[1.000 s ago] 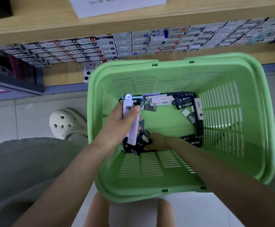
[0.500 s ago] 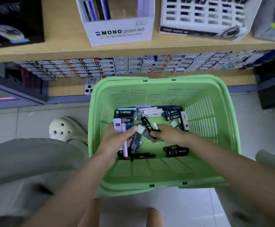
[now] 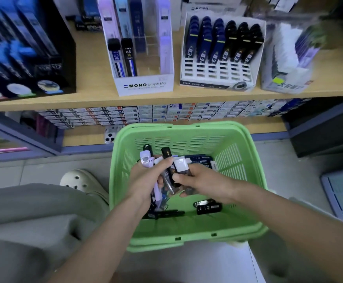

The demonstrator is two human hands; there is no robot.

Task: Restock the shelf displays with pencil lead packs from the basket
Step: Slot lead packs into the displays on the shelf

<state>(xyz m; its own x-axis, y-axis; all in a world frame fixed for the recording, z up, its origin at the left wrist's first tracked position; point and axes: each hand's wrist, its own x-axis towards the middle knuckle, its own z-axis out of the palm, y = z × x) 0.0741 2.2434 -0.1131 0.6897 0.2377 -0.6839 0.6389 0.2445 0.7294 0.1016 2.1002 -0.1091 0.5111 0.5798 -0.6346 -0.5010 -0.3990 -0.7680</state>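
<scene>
Desk: Basket [image 3: 187, 240] of lead packs, two hands inside. What do we run, left to right?

Photographer: We start far to the left of the left hand [image 3: 144, 180]. A black display box [image 3: 23, 48] stands on the wooden shelf [image 3: 84, 99]. Lower down, a pale clog [image 3: 80, 180] rests on the tiled floor just beside the basket's wall. A phone [image 3: 110, 135] lies on the lower shelf, beyond that hand and a little left of it.

Desk: And the hand itself?

Photographer: We see its fingers curled round a bunch of packs, with a lilac pack [image 3: 146, 160] at its outer edge and a black pack [image 3: 166, 154] sticking up past its thumb. We cannot tell how many it holds. Well beyond it on the shelf stands the white MONO display [image 3: 144, 84], with two packs upright in its front left slots.

Desk: The right hand?

Photographer: The right hand [image 3: 205, 180] sits just beside the left. Its thumb and fingers pinch a white-capped pack [image 3: 181, 165] right next to the left hand's bunch. Near its wrist, loose black packs [image 3: 208, 207] lie on the basket floor, and more dark packs [image 3: 199, 159] lie beyond its knuckles. Well beyond it on the shelf, a white tiered display [image 3: 217, 78] holds rows of navy and black packs. To the right of that we make out only a blurred box [image 3: 285, 58].
</scene>
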